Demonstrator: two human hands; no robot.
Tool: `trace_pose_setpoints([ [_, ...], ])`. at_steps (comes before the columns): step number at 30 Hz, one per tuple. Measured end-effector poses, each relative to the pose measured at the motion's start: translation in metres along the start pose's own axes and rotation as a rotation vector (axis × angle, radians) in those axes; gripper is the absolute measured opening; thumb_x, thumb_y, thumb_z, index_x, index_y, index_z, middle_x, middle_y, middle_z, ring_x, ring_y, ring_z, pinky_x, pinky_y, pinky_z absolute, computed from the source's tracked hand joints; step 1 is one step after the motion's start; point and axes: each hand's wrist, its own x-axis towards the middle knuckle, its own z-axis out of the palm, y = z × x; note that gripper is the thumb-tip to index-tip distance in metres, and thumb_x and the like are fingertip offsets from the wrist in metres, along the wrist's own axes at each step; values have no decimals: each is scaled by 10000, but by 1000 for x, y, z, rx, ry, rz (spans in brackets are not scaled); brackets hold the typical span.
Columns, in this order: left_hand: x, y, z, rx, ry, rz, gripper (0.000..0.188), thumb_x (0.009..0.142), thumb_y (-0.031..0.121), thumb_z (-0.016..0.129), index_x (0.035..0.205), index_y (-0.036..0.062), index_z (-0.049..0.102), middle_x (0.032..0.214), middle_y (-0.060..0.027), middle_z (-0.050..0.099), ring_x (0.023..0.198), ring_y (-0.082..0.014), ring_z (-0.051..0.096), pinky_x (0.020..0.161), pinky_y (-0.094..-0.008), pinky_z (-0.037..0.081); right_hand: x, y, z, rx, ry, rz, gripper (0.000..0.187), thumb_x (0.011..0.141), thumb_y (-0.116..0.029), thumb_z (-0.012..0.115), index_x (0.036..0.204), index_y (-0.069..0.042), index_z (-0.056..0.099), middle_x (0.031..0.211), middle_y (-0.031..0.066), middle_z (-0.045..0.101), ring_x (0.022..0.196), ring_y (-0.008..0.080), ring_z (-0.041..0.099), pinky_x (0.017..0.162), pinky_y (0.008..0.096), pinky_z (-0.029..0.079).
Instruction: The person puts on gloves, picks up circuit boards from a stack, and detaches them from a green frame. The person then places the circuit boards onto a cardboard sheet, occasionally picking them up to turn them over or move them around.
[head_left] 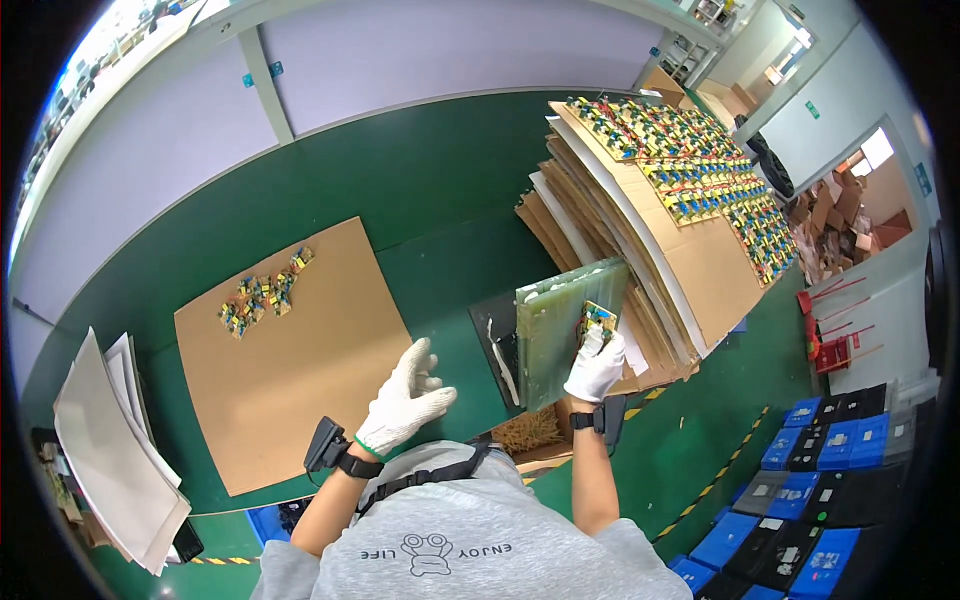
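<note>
2 gloved hands: left hand (405, 398), right hand (595, 365). 1 green plate (560, 330). 1 flat cardboard sheet (300, 370). 1 cardboard stack (650, 240). 2 wrist devices (327, 443).

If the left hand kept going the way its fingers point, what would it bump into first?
Probably the green table. The left hand points up the picture, past the corner of the brown cardboard sheet, with nothing else ahead. Its height above the table is unclear.

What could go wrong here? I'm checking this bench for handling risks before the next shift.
1. The right hand grips a small circuit board against a tilted green plate; the plate might slide or tip.
2. The stack of cardboard sheets loaded with boards leans and fans out; upper sheets could slip.
3. The left hand hovers empty, so nothing steadies the plate.
</note>
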Motion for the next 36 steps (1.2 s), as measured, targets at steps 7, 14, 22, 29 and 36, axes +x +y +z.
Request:
trace_pose_setpoints([
  [7, 6, -7, 1, -60, 74, -49, 734, 833, 167, 708, 1438, 12, 323, 1250, -159, 542, 1038, -194, 598, 920, -320, 482, 9, 5, -4, 23, -189, 71, 337, 978, -327, 494, 915, 1, 537, 720, 209, 600, 661, 398, 576, 604, 465, 432],
  [14, 9, -26, 9, -20, 48, -73, 713, 844, 228, 683, 1433, 19, 339, 1272, -191, 549, 971, -190, 619, 832, -325, 532, 24, 30, 13, 245, -227, 194, 329, 983, -266, 469, 806, 2, 541, 670, 211, 576, 638, 405, 570, 575, 458, 427],
  [22, 7, -33, 15, 59, -40, -96, 653, 878, 182, 660, 1422, 8, 343, 1298, -198, 525, 1132, -225, 558, 915, -340, 503, 20, 35, 22, 99, -156, 213, 359, 982, -275, 461, 830, 7, 620, 660, 219, 600, 611, 395, 589, 547, 452, 438],
  [29, 4, -27, 27, 76, -47, -67, 604, 890, 190, 638, 1403, 5, 376, 1283, -196, 550, 1156, -230, 555, 945, -341, 480, 5, 11, 23, 171, -215, 490, 469, 1006, -328, 372, 1079, 50, 640, 940, 260, 662, 861, 379, 639, 753, 415, 481],
  [36, -9, -11, 24, -76, -117, -72, 621, 880, 177, 649, 1405, 4, 367, 1288, -186, 539, 1136, -226, 556, 956, -343, 469, 5, -5, -2, 963, -184, 936, 482, 1013, -456, 354, 1151, -47, 569, 994, 27, 625, 824, 142, 591, 738, 302, 490],
])
